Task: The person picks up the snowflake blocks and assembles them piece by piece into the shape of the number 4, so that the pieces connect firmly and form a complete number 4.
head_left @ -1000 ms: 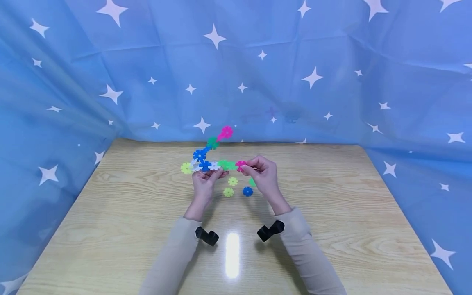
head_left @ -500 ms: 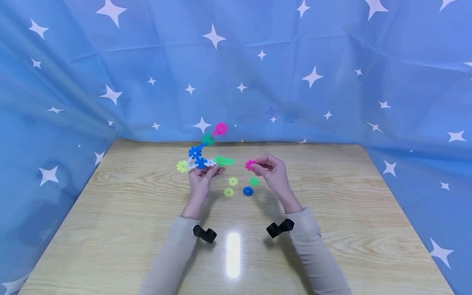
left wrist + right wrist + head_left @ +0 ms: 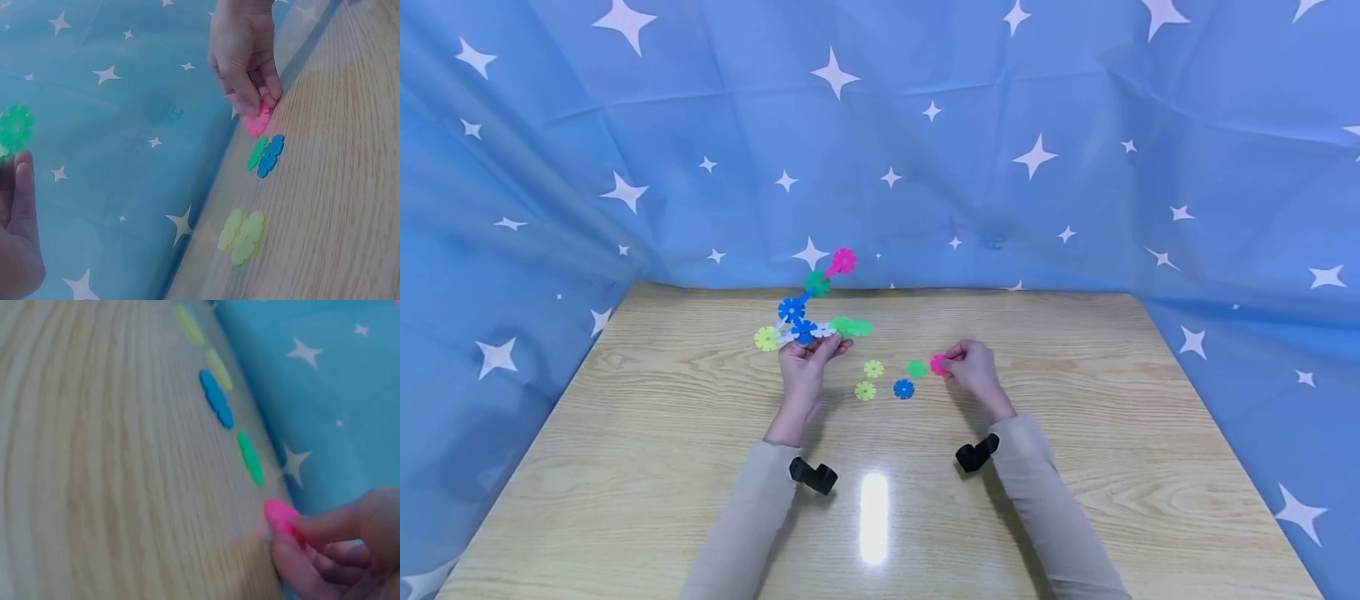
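Observation:
My left hand (image 3: 802, 364) pinches a chain of joined snowflake discs above the table. In the head view the chain runs from a yellow-green disc (image 3: 767, 338) through a blue disc (image 3: 804, 331) and a white one to a green disc (image 3: 842, 327) at the right. A branch rises from it through another blue disc (image 3: 792, 310) and a darker green disc (image 3: 817, 283) to a pink disc (image 3: 844, 260). Close over the tabletop, my right hand (image 3: 976, 372) pinches a loose pink disc (image 3: 282, 515) between thumb and fingers, just right of a green disc (image 3: 917, 369).
Two yellow-green discs (image 3: 865, 391) and a blue disc (image 3: 904, 389) lie on the wooden table (image 3: 625, 433) between the hands, near the loose green one. A blue curtain (image 3: 880, 125) with white stars hangs behind the table and along its sides.
My right hand has pulled the pink disc away from the green end of the chain and brought it right and down to the table. My left hand and the chain have shifted slightly left.

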Motion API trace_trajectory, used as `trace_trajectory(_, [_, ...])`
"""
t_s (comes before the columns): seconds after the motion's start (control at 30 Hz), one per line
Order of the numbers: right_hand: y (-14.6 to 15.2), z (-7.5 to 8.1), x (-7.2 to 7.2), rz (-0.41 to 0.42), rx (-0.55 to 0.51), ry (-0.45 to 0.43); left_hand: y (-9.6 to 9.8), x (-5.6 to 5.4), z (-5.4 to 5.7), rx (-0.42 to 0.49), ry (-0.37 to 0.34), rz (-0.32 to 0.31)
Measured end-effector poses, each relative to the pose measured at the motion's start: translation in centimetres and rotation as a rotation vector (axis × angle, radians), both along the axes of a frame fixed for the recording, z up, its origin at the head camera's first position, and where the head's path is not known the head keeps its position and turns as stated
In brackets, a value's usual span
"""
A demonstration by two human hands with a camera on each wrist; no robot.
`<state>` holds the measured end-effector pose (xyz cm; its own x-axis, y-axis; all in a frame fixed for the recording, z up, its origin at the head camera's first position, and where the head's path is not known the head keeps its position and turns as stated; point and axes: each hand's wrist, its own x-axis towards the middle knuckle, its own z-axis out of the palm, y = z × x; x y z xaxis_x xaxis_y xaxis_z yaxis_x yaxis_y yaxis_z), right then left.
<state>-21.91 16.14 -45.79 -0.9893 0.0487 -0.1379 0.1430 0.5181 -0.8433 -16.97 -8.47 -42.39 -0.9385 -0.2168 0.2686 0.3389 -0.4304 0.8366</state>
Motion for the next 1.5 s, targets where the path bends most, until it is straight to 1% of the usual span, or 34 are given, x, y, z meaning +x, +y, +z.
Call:
trace_trajectory(0.1, [0.2,-0.3,-0.2,0.012,0.054,-0.009,0.0,0.0,0.0,-0.002,-0.004,-0.002])
trace_trajectory(0.17, [0.1,-0.3,-0.2,0.02,0.119,0.002,0.1,0.1,-0.1,-0.007,-0.011,-0.004])
trace_trajectory(0.23, [-0.1,-0.3,-0.1,0.032,0.187,0.041,0.2,0.2,-0.1,-0.012,-0.019,-0.004])
trace_trajectory(0.3, [-0.5,-0.1,0.1,0.046,0.223,0.115,0.3,0.3,-0.2,-0.013,-0.025,-0.005])
trace_trajectory(0.37, [-1.0,0.0,0.4,0.093,0.241,0.194,0.4,0.3,-0.2,-0.01,-0.028,-0.005])
trace_trajectory(0.43, [-1.5,0.1,0.6,0.168,0.24,0.236,0.5,0.3,-0.3,-0.006,-0.031,-0.004])
trace_trajectory(0.47, [-1.8,0.2,0.7,0.212,0.244,0.239,0.5,0.3,-0.3,-0.002,-0.031,-0.004])
trace_trajectory(0.57, [-2.5,0.3,0.9,0.325,0.287,0.201,0.5,0.3,-0.3,0.001,-0.03,-0.002])
trace_trajectory(0.63, [-2.9,0.3,0.9,0.356,0.333,0.175,0.4,0.2,-0.3,-0.001,-0.025,-0.003])
trace_trajectory(0.83, [-3.6,0.4,0.6,0.357,0.425,0.142,0.4,0.1,-0.3,-0.008,-0.003,-0.001])
trace_trajectory(1.0, [-3.8,0.9,-0.1,0.373,0.51,0.078,0.5,0.0,-0.2,0.004,-0.006,0.001])
trace_trajectory(1.07, [-3.8,1.1,-0.2,0.379,0.529,0.065,0.5,0.0,-0.1,0.005,-0.009,-0.001])
trace_trajectory(1.1, [-3.8,1.2,-0.2,0.379,0.522,0.062,0.5,0.0,-0.1,0.004,-0.007,-0.003])
trace_trajectory(1.17, [-3.7,1.3,-0.1,0.377,0.49,0.082,0.5,-0.1,-0.1,0.004,-0.004,-0.009])
trace_trajectory(1.23, [-3.5,1.4,0.1,0.378,0.421,0.121,0.5,-0.1,-0.1,0.008,0.0,-0.011])
trace_trajectory(1.27, [-3.5,1.4,0.3,0.377,0.369,0.139,0.5,-0.2,-0.1,0.009,0.003,-0.01])
trace_trajectory(1.37, [-3.4,1.8,0.9,0.357,0.161,0.2,0.6,-0.2,-0.1,0.013,0.002,-0.007])
trace_trajectory(1.43, [-3.6,2.3,1.3,0.321,-0.024,0.221,0.6,-0.2,-0.1,0.013,0.001,-0.004])
trace_trajectory(1.5, [-3.8,2.9,1.8,0.267,-0.185,0.234,0.6,-0.3,-0.1,0.01,-0.002,-0.005])
